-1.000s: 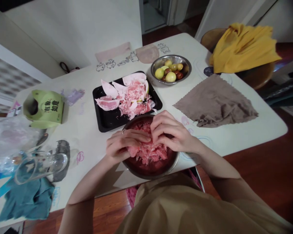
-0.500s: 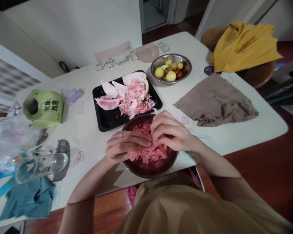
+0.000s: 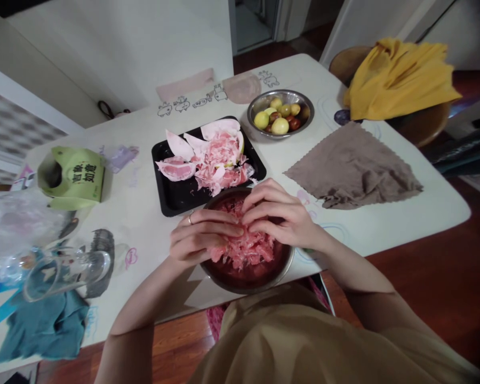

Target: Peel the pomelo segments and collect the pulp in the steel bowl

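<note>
Both hands meet over a metal bowl (image 3: 240, 285) that holds peeled red pomelo flesh (image 3: 248, 253). My left hand (image 3: 202, 234), with a ring on one finger, is closed at the bowl's left side, its fingertips on a piece of pomelo. My right hand (image 3: 280, 216) is closed opposite it, fingers bent and pinching at the same flesh. The fingers partly hide the piece between them. Just beyond the bowl lies a black tray (image 3: 172, 200) bearing pale peel, torn membranes and a pomelo segment (image 3: 177, 168).
A steel bowl (image 3: 280, 133) of green and brown-red fruit stands behind the tray. To the right lies a brown cloth (image 3: 356, 168). On the left are a green carton box (image 3: 78, 176), a clear glass (image 3: 64, 274), plastic bags (image 3: 22, 221) and a teal cloth (image 3: 44, 330).
Both hands have shifted slightly to the left over the bowl, fingers still together on the pomelo. The tray, bowls and cloths have stayed in place.
</note>
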`<state>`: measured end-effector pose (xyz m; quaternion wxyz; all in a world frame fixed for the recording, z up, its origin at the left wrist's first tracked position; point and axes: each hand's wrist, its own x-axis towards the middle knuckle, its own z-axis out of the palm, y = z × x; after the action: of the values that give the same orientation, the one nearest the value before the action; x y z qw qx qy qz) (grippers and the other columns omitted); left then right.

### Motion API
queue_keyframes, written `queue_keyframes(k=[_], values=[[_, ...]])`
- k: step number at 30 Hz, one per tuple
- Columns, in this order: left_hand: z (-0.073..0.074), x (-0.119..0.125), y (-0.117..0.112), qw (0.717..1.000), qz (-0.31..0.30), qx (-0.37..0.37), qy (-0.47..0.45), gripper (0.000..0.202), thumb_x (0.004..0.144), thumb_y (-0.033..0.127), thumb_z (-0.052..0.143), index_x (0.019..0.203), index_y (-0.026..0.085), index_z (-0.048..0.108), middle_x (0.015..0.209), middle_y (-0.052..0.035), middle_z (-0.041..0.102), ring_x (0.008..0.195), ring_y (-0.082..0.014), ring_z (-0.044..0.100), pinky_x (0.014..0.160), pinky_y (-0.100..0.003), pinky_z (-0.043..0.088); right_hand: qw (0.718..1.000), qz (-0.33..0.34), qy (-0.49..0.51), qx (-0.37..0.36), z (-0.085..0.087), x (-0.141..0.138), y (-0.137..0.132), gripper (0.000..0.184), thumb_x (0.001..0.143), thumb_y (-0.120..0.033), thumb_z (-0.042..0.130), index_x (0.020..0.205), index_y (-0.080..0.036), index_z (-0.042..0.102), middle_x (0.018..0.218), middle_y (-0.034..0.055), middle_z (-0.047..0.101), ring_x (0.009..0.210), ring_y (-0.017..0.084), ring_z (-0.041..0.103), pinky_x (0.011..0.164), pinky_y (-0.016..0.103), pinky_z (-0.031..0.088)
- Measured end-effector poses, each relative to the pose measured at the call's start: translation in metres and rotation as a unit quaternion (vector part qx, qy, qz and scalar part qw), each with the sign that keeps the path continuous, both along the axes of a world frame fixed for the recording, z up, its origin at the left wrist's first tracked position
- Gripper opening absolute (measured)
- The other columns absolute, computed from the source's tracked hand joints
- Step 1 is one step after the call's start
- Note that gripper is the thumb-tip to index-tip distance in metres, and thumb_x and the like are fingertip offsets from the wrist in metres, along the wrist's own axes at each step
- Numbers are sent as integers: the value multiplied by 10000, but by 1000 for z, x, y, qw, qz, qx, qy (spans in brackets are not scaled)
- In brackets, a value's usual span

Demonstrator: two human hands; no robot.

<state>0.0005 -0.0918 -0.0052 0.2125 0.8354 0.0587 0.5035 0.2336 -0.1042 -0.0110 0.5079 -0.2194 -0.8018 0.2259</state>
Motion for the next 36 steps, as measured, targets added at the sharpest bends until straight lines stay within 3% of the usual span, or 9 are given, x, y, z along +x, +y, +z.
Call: queue_keyframes(k=[6, 10, 14, 20, 24, 36], values=[[-1, 2, 1, 1000, -11, -1, 2, 101, 979, 280, 645, 965, 185, 675, 988, -83, 814, 1050, -253, 775, 787, -366, 702, 999, -20, 36, 23, 1, 0, 0, 12, 898, -223, 750, 908, -222, 744, 913, 34, 719, 906, 177, 631, 857, 399, 533], [-13, 2, -1, 999, -10, -50, -9, 111, 971, 250, 653, 1063, 189, 671, 1043, -99, 801, 1071, -282, 766, 826, -431, 690, 995, -52, 63, 56, 3, 2, -1, 84, 836, -186, 805, 895, -219, 756, 863, 35, 728, 852, 179, 643, 800, 379, 544], [-23, 7, -5, 993, 20, -98, -57, 263, 952, 253, 678, 1199, 168, 655, 1040, -132, 785, 1022, -290, 772, 802, -435, 678, 995, -34, 75, 56, 2, 2, -3, 122, 824, -153, 794, 918, -213, 743, 865, 27, 739, 830, 170, 671, 800, 384, 556], [-13, 15, -13, 990, 94, -96, -41, 159, 937, 216, 688, 1082, 157, 712, 999, -119, 773, 976, -242, 764, 823, -381, 655, 995, -51, 85, 14, -1, -4, -4, 241, 819, -202, 824, 1049, -206, 748, 895, 46, 765, 832, 180, 695, 796, 391, 559], [-9, 14, -16, 989, 101, -104, -40, 147, 920, 170, 697, 1065, 147, 703, 1060, -139, 772, 985, -242, 758, 836, -385, 643, 993, -83, 86, 5, -3, -8, -4, 129, 836, -210, 814, 960, -230, 783, 851, 28, 762, 802, 167, 680, 764, 367, 545], [-15, 15, -17, 985, 75, -133, -75, 154, 938, 173, 679, 1087, 143, 699, 1046, -137, 771, 1063, -291, 755, 899, -470, 649, 986, -83, 116, -91, -8, -16, -11, 153, 836, -216, 810, 974, -223, 744, 899, 32, 767, 855, 179, 689, 822, 381, 543]])
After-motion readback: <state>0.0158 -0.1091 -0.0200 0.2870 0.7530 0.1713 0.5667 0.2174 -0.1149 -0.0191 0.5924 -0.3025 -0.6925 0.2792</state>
